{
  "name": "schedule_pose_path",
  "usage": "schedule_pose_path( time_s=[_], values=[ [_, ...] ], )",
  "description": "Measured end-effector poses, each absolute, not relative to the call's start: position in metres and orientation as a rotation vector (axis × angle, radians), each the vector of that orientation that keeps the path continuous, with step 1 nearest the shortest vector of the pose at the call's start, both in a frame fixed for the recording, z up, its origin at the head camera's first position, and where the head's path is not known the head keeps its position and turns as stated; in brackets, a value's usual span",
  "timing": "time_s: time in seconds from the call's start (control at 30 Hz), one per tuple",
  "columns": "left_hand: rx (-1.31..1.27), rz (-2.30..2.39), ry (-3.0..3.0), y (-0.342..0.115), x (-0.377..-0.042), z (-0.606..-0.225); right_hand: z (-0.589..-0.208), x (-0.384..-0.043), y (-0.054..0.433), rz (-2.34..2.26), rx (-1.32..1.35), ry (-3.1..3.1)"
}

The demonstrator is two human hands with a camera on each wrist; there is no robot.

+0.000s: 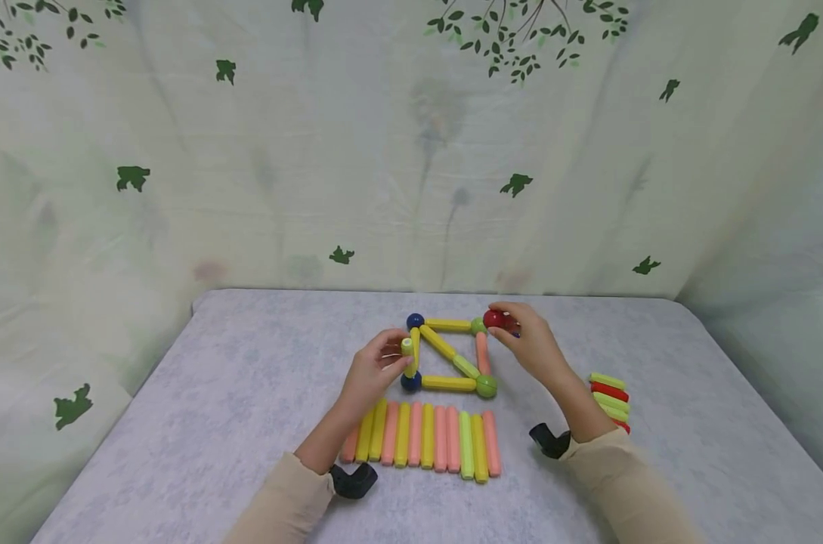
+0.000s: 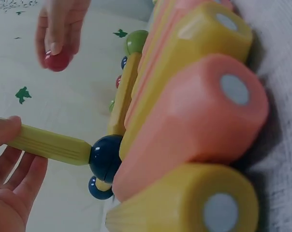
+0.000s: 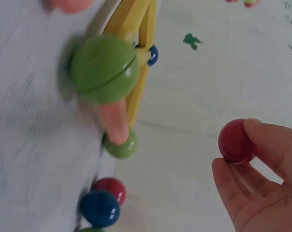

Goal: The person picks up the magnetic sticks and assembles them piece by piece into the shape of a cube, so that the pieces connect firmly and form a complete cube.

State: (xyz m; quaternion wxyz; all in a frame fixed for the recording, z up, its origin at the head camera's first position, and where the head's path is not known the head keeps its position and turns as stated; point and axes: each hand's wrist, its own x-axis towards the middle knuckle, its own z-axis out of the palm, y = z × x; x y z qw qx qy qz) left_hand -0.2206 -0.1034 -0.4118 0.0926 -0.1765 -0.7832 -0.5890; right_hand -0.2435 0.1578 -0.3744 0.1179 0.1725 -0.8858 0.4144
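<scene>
My left hand [image 1: 373, 366] pinches a yellow-green magnetic stick [image 2: 51, 145] between thumb and fingers. The stick stands up with its lower end against a dark blue ball [image 2: 106, 157], the near-left corner of a flat frame. In my right hand [image 1: 535, 344], thumb and fingertips hold a red ball [image 3: 234, 141], raised by the frame's far-right corner. Yellow sticks [image 1: 448, 384] and a pink stick [image 1: 482, 353] form the frame's sides, with a two-piece diagonal. Another blue ball [image 1: 415, 321] and two green balls [image 1: 486, 386] make up the other corners.
In front of the frame lies a row of pink, yellow and green sticks [image 1: 440, 438]. A smaller group of green and red sticks [image 1: 610, 397] sits beside my right forearm. Loose balls, including a blue ball [image 3: 100, 209], rest beyond the frame's right side.
</scene>
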Motion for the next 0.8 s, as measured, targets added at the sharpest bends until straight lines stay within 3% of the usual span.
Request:
schedule_pose_path(
  time_s=[0.5,0.8],
  values=[
    [-0.625,-1.754,-2.271,-0.093,-0.207,-0.384,-0.359,-0.234,0.079,1.451,0.987,-2.380],
    [-0.685,-1.576,-2.257,-0.094,-0.226,-0.412,-0.363,-0.229,0.080,1.401,0.941,-2.475]
  ],
)
